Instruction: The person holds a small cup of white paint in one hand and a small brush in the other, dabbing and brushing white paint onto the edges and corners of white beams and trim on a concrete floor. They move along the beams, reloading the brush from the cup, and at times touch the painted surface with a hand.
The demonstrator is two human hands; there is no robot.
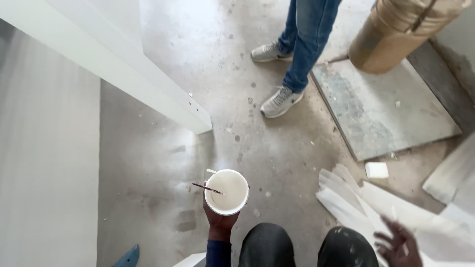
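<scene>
Holding a small white cup point(227, 192) from below, the left hand point(219, 221) is wrapping its fingers around the underside, so its grip is closed on the cup. Pale, creamy-white liquid is filling the cup, and a thin dark-handled brush point(207, 188) is leaning on the rim at the left, its tip dipping into the liquid while the handle is sticking out over the edge. The cup is hovering above the grey concrete floor point(163, 163), just ahead of the person's dark trousers point(267, 244), which are showing white specks near the knees.

The right hand point(398, 244) is hanging at the lower right with its fingers spread apart, its grip open and holding nothing. It is sitting in front of a heap of pale, white-coated strips point(356, 198) that are lying fanned out on the floor.

Standing further off is another person in blue jeans point(307, 39) and grey sneakers point(280, 101), feet planted well apart from the cup. Beside those feet a grey stone slab point(386, 109) is lying flat, with a tan, wrapped cylinder point(396, 32) resting at its far corner. A small white block point(377, 170) is lying just below the slab. A white-painted board point(128, 64) is slanting across the upper left, ending near the middle, and a white wall surface point(44, 173) is filling the left edge.
</scene>
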